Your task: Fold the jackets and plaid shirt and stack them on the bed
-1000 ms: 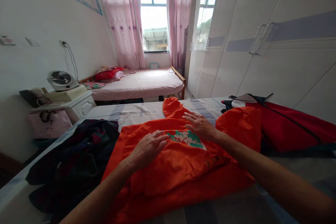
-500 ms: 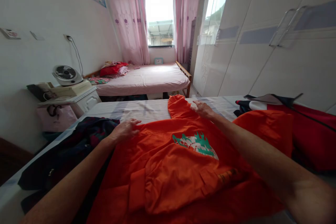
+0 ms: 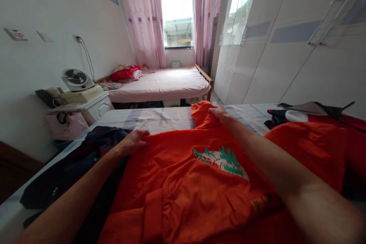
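Observation:
An orange jacket (image 3: 177,183) with a green and white print lies spread over the near bed, one sleeve folded across its front. My left hand (image 3: 134,142) is closed on the jacket's far left corner, fingers pinching the cloth. Near the collar, my right hand (image 3: 219,113) grips the orange fabric at the jacket's far edge. The cloth between both hands is pulled fairly straight. Dark plaid clothing (image 3: 82,160) lies beside and partly under my left forearm.
Red, white and dark garments (image 3: 323,112) lie at the right of the near bed (image 3: 160,118). Beyond is a pink-sheeted bed (image 3: 166,84). A fan (image 3: 77,79) sits on boxes over a white cabinet (image 3: 98,108) at left. A tall white wardrobe (image 3: 265,68) lines the right wall.
My left hand has gone from fingers resting on the cloth to gripping its corner. The right hand has closed on the fabric by the collar. The view has shifted slightly left.

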{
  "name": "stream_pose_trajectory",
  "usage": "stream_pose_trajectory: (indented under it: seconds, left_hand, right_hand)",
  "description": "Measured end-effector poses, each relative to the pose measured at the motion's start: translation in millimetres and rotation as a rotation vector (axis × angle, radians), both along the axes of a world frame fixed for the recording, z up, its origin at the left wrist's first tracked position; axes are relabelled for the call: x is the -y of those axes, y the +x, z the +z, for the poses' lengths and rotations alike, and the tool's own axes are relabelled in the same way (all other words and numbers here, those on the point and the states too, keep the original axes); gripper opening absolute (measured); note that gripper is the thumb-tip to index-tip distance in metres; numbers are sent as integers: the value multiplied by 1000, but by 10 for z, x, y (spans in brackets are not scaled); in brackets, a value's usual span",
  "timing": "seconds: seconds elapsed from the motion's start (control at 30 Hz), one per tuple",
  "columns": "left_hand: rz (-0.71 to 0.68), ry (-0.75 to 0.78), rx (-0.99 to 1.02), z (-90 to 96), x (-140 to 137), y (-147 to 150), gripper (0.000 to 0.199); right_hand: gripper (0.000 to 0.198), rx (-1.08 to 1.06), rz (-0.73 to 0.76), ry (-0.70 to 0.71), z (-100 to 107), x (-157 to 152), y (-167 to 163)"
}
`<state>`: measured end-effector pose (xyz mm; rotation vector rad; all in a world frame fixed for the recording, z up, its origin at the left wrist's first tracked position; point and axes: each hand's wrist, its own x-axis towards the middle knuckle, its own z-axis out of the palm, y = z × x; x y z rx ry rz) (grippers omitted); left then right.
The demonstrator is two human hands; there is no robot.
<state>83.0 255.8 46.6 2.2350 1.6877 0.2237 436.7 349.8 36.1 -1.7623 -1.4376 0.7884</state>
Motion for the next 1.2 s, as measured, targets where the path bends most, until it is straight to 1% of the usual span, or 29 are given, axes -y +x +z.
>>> stream_pose_trajectory:
  seconds: [0.1,0.17,0.23,0.3,0.33,0.4,0.47,0.53,0.63,0.67,0.73,0.83,0.9,1.0,1.07,1.13,1.2]
  left_hand:
    - [-4,135,40,138,204,-21,13]
    - [-51,275,51,212,439,-38,12]
    - [-128,423,32,211,725,-54,15]
    - [-206,522,-4,122,1003,-62,20]
    - [-239,548,-26,57,1121,-62,22]
    - [-284,567,-76,-72,1290,-57,25]
    - [-286,578,-117,-146,1363,-51,25]
    - [-245,623,-129,-146,1369,-56,25]
    - [-118,729,-120,-102,1358,-89,26]
    - [-88,739,-123,-106,1367,-103,26]
    - [-82,660,-131,-158,1406,-128,27]
    - [-120,475,-135,-262,1476,-149,31]
    - [-115,399,-129,-255,1505,-150,34]
    - [-112,330,-80,-110,1522,-124,38]
    - [-81,343,-19,-20,1527,-82,36]
    - [-43,381,34,-8,1536,-25,36]
    - [-83,329,35,-70,1542,30,41]
  right_hand:
    - [36,-175,73,115,249,305,193]
    - [34,-336,142,207,381,631,378]
    - [29,-420,177,277,423,1044,564]
    - [29,-387,148,285,361,1495,707]
    - [31,-376,133,244,300,1712,753]
    - [32,-392,137,111,158,2082,798]
    - [30,-402,154,43,47,2329,798]
    - [31,-386,147,80,6,2460,788]
    - [36,-355,108,195,45,2553,796]
    - [37,-346,103,218,58,2585,801]
    - [41,-321,123,200,52,2670,803]
    - [50,-259,197,46,-15,2833,776]
    - [56,-211,233,-22,-37,2932,755]
    - [63,-138,264,-15,20,3018,739]
    - [63,-127,288,-19,79,3021,729]
    - [60,-150,308,-53,106,2983,710]
    - [56,-152,309,-56,91,2922,682]
